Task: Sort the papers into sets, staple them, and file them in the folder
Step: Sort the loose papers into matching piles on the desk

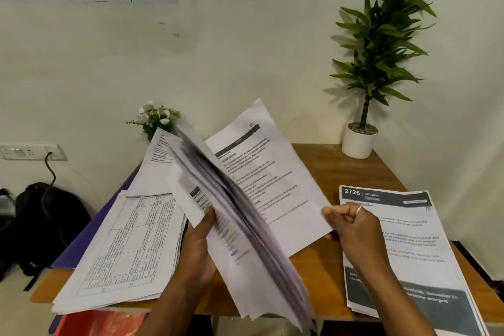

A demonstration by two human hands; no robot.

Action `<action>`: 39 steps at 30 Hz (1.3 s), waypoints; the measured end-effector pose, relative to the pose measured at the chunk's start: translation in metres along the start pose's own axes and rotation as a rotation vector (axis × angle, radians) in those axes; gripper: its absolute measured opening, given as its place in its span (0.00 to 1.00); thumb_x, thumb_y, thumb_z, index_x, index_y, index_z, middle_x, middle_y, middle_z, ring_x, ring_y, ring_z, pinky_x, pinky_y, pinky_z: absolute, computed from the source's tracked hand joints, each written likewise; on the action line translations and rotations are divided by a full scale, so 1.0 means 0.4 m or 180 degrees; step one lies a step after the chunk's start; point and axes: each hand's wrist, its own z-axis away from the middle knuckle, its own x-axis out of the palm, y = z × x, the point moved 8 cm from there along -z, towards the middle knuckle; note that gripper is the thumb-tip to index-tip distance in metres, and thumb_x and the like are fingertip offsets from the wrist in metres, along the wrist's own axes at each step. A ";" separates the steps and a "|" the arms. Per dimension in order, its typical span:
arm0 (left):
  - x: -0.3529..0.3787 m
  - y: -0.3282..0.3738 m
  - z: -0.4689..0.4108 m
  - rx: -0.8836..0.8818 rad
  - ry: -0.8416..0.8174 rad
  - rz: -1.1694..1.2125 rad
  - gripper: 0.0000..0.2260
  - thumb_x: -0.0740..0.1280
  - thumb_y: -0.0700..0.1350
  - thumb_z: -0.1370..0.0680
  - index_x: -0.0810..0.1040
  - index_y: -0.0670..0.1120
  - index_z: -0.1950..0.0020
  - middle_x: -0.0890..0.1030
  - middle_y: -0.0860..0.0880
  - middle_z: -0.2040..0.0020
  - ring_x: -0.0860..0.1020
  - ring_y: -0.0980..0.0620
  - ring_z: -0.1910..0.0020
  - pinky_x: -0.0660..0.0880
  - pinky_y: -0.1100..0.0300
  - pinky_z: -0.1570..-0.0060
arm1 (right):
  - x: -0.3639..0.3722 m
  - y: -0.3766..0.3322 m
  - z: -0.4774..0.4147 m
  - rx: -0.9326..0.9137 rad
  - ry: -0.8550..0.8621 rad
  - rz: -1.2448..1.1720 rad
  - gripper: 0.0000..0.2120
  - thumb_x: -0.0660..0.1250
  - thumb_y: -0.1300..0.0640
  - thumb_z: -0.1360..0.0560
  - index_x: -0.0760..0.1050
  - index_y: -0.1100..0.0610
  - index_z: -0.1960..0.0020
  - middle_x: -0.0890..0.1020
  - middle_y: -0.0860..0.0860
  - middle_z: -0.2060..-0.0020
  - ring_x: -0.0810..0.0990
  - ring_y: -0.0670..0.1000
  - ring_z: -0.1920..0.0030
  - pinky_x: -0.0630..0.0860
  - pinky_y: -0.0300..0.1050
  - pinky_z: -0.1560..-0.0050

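Note:
My left hand (200, 240) grips a thick bundle of printed papers (240, 226), held up on edge above the wooden table (321, 161) with its sheets fanned apart. My right hand (347, 222) pinches the right edge of a single printed sheet (270, 180) pulled away from the bundle. A set of pages headed "2726 KITCHEN" (403, 248) lies on the table at the right, under my right forearm. At the left lies a pile of papers with tables (128, 248) on a purple folder (81, 243). A red folder (101, 322) shows at the bottom left.
A white pot with a tall green plant (360, 139) stands at the table's far right corner. A small white flower bunch (155, 117) is behind the papers. A black backpack (41, 224) sits left of the table, below a wall socket (30, 151).

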 end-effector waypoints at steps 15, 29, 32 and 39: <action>-0.048 0.006 0.059 0.0751 0.0952 -0.0983 0.07 0.63 0.46 0.15 0.79 0.56 0.45 0.83 0.53 0.49 0.80 0.53 0.48 0.76 0.54 0.50 | 0.053 0.003 0.127 0.0216 -0.1282 0.0445 0.02 0.68 0.58 0.19 0.78 0.54 0.47 0.88 0.45 0.57 0.86 0.45 0.58 0.80 0.43 0.57; -0.034 -0.026 -0.005 0.0279 0.0796 -0.1453 0.11 0.73 0.48 0.21 0.79 0.53 0.39 0.87 0.52 0.49 0.87 0.50 0.54 0.85 0.46 0.55 | 0.145 0.018 0.020 0.0469 -0.1416 0.0170 0.31 0.75 0.45 0.26 0.67 0.40 0.27 0.78 0.39 0.35 0.78 0.43 0.38 0.76 0.49 0.37; -0.028 -0.055 -0.014 -0.0061 0.0574 -0.1447 0.12 0.74 0.48 0.22 0.81 0.51 0.39 0.88 0.51 0.50 0.87 0.48 0.53 0.83 0.43 0.49 | 0.165 0.030 0.011 0.0593 -0.1417 0.0418 0.10 0.70 0.58 0.21 0.77 0.46 0.43 0.85 0.43 0.46 0.84 0.44 0.48 0.79 0.40 0.52; -0.036 -0.095 -0.035 -0.0215 0.0357 -0.0225 0.16 0.68 0.45 0.20 0.78 0.44 0.33 0.84 0.41 0.40 0.83 0.41 0.40 0.78 0.42 0.38 | 0.258 -0.040 -0.006 0.0874 -0.2054 -0.1275 0.26 0.57 0.39 0.19 0.80 0.57 0.37 0.86 0.55 0.45 0.86 0.56 0.49 0.81 0.53 0.50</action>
